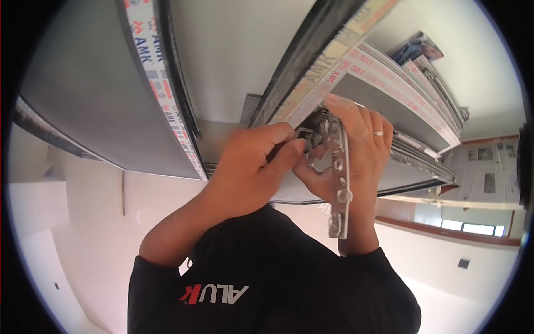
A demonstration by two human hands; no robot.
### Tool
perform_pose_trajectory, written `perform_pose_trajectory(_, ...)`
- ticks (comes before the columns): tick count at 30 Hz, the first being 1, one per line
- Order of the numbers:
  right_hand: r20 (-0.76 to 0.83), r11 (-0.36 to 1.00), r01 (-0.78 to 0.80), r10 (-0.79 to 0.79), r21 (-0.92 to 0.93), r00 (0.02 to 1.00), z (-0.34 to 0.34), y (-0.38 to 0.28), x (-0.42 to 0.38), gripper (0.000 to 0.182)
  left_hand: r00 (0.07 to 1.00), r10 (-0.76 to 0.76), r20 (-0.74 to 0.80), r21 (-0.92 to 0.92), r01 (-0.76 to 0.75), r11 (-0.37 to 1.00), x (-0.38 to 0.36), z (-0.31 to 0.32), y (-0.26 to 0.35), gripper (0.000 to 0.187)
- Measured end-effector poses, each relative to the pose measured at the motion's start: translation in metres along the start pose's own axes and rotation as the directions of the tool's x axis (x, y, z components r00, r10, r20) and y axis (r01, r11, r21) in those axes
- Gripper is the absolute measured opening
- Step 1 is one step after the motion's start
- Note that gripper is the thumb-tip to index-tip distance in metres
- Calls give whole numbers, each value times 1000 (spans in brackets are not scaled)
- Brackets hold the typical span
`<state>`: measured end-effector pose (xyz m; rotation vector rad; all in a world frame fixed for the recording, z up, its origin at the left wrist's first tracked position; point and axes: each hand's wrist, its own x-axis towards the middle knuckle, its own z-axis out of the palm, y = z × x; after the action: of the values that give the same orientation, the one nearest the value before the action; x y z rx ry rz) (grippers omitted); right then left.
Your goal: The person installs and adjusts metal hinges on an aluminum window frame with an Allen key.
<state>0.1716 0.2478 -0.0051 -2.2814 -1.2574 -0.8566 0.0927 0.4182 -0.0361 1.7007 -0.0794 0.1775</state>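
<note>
A perforated metal fitting [340, 183], like a hinge plate with round studs, hangs upright between my hands. My right hand [364, 142], with a ring on one finger, wraps round its upper part, thumb and fingertips closing on it from the left. My left hand [250, 161] is closed, thumb and index finger pinching a small bent metal part at the fitting's left side. The fingertips hide where the two parts meet. Just above both hands is a dark frame profile [297, 50] with printed tape along it.
At left stands a large grey panel [89, 72] edged with AMK-printed tape [147, 50]. Several taped frames [400, 89] lean in a stack to the right, with dark items [417, 47] on top. A pale wall [445, 273] and a window [473, 227] are beyond.
</note>
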Motion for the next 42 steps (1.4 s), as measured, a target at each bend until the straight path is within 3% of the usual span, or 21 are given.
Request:
perform_pose_trajectory(2, 4, 1000, -12, 12, -11, 1000, -1, -1, -1, 69, 991, -122, 62, -65, 126, 990, -1, 1, 3, 26)
perform_pose_trajectory(4, 16, 1000, -11, 11, -17, 1000, -2, -3, -1, 71, 998, -62, 15, -75, 63, 995, 0, 3, 1, 27)
perform_pose_trajectory(6, 9, 1000, 1, -1, -23, 1000, -1, -2, -2, 74, 967, -236, 90, -245, 252, 936, 0, 1, 9, 29)
perform_pose_trajectory(9, 1, 1000, 12, -12, -16, 1000, -4, -5, -4, 78, 952, -281, 120, -330, 305, 893, -4, 2, 12, 31)
perform_pose_trajectory(13, 114, 996, 41, -32, -74, 993, -11, -8, -6, 86, 953, -278, 123, -283, 302, 910, -4, 0, 17, 33)
perform_pose_trajectory(16, 2, 999, 37, -37, -32, 999, -7, -7, -8, 80, 935, -301, 186, -272, 343, 899, -1, -3, 25, 35)
perform_pose_trajectory(19, 18, 999, 29, -29, -38, 999, -9, -8, -8, 80, 926, -290, 244, -123, 326, 937, -4, -4, 27, 31)
perform_pose_trajectory(21, -7, 999, 28, -29, -20, 1000, -8, -9, -8, 80, 980, -84, 181, -99, 103, 990, -10, 1, 16, 23)
perform_pose_trajectory(25, 7, 1000, 10, -10, -27, 1000, -11, -11, -10, 79, 952, -128, 278, -44, 145, 988, -9, -4, 14, 20)
perform_pose_trajectory(27, -3, 999, 14, -15, -35, 1000, -11, -13, -9, 78, 979, 8, 206, -97, 12, 995, -9, -3, 7, 23)
perform_pose_trajectory(34, 26, 1000, -20, 20, -8, 999, -14, -14, -11, 76, 950, 61, 307, -34, -53, 998, -2, -12, 2, 24)
perform_pose_trajectory(36, 16, 1000, -8, 8, -7, 1000, -15, -14, -10, 76, 941, 210, 266, 60, -234, 970, -1, -11, -4, 22)
perform_pose_trajectory(40, 34, 1000, -1, 1, -6, 999, -16, -11, -7, 76, 935, 236, 264, 53, -259, 965, 2, -12, -9, 22)
perform_pose_trajectory(42, 35, 1000, -7, 7, 5, 999, -15, -10, -6, 74, 943, 170, 285, 35, -187, 982, 3, -13, -8, 23)
